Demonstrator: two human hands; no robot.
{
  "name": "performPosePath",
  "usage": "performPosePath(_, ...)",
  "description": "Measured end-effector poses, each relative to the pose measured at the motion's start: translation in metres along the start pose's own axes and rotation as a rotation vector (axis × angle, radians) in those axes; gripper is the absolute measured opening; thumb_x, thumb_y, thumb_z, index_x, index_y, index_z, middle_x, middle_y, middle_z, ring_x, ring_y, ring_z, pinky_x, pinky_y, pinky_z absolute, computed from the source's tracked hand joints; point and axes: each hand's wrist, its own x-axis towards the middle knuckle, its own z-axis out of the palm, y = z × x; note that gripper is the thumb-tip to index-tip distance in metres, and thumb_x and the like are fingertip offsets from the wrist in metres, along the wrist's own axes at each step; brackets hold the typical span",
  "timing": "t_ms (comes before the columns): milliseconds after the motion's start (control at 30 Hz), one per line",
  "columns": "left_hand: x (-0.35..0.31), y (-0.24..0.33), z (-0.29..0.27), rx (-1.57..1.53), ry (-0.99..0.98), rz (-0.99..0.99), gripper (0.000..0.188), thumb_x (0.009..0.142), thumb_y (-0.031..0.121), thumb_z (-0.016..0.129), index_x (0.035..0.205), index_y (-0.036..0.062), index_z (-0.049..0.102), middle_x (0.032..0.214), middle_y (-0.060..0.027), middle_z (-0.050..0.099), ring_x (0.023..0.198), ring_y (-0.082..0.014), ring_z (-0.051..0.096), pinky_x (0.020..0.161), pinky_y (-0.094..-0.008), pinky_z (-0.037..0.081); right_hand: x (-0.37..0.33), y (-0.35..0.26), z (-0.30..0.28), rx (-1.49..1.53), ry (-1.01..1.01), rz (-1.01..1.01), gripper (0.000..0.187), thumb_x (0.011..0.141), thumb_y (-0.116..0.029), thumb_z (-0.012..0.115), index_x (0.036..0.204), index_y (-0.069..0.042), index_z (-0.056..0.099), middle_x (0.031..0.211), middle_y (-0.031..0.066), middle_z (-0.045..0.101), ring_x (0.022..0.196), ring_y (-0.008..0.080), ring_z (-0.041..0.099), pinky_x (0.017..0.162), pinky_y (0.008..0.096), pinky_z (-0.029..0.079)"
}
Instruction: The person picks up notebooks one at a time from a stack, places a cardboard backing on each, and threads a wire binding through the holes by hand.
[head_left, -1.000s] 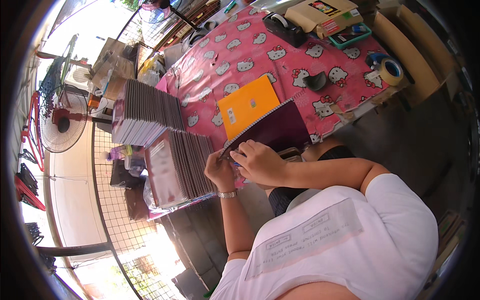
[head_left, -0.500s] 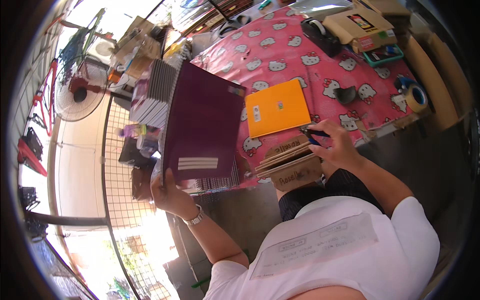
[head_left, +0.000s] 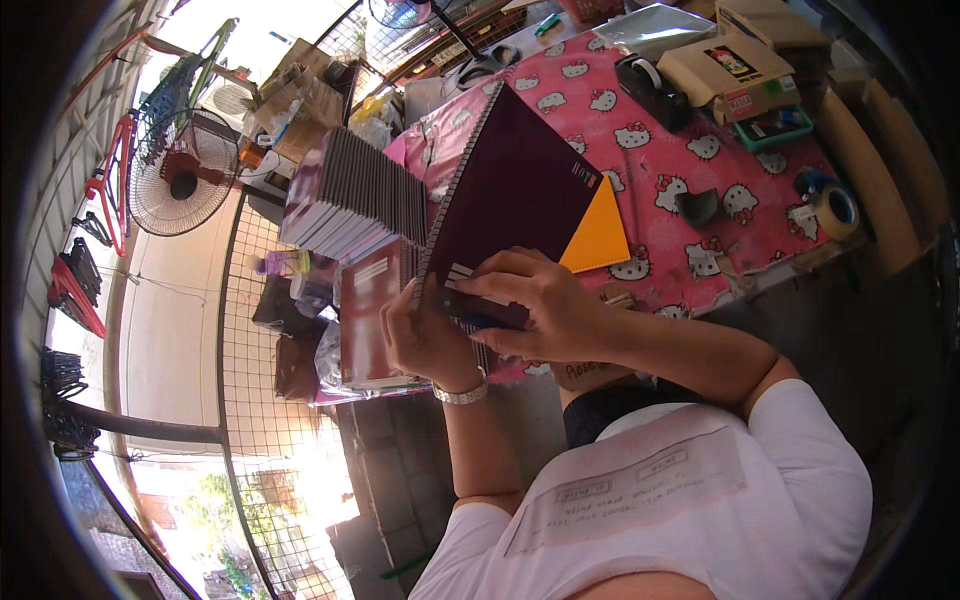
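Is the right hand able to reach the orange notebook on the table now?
Probably not directly: the right hand grips the maroon notebook, which covers most of the orange notebook.

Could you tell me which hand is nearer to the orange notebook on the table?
Right. The right hand lies just below the orange notebook, nearly touching; the left hand is farther off.
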Motion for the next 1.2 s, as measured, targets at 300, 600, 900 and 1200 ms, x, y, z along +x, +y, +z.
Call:
performPosePath(300,-0.008,0.005,-0.002,-0.047,0.026,-0.054,0.02,0.077,-0.01,0.077,0.093,-0.0013,0.068,0.081,-0.0081,0.066,0.07,-0.0168,0.064,0.059,-0.0285,0.051,-0.005,-0.015,-0.004,0.089,0.016,0.081,0.049,0.076,-0.017,0.081,0.12,-0.002,0.066,0.11,0.0152,0.063,0.101,0.0312,0.063,0.088,0.0386,0.052)
performPosePath(600,-0.005,-0.001,-0.016,0.053,0.058,0.115,0.015,0.08,-0.003,0.077,0.091,-0.0008,0.068,0.084,-0.0085,0.065,0.071,-0.0202,0.064,0.059,-0.0312,0.052,0.025,-0.009,-0.014,0.787,-0.498,0.713,0.036,0.088,-0.023,0.071,0.115,0.001,0.069,0.109,0.017,0.064,0.093,0.0287,0.066,0.081,0.0313,0.052)
performPosePath(900,0.057,-0.071,-0.105,-0.169,0.304,-0.578,0.012,0.09,0.003,0.068,0.101,-0.0022,0.069,0.105,-0.0142,0.071,0.089,-0.0209,0.067,0.074,-0.0312,0.057,-0.06,0.059,-0.092,-0.077,-0.156,0.51,0.04,0.081,-0.025,0.074,0.117,-0.009,0.07,0.11,0.0154,0.067,0.102,0.0313,0.065,0.09,0.0403,0.05)
performPosePath(1200,0.016,-0.148,-0.173,1.357,-0.273,-0.475,0.038,0.085,0.028,0.074,0.114,0.004,0.068,0.123,-0.0133,0.063,0.11,-0.0319,0.061,0.096,-0.0464,0.047,-0.189,0.134,-0.148,-0.95,-0.418,0.378,0.04,0.069,-0.022,0.078,0.103,-0.008,0.064,0.104,0.0112,0.064,0.109,0.0303,0.059,0.096,0.046,0.046)
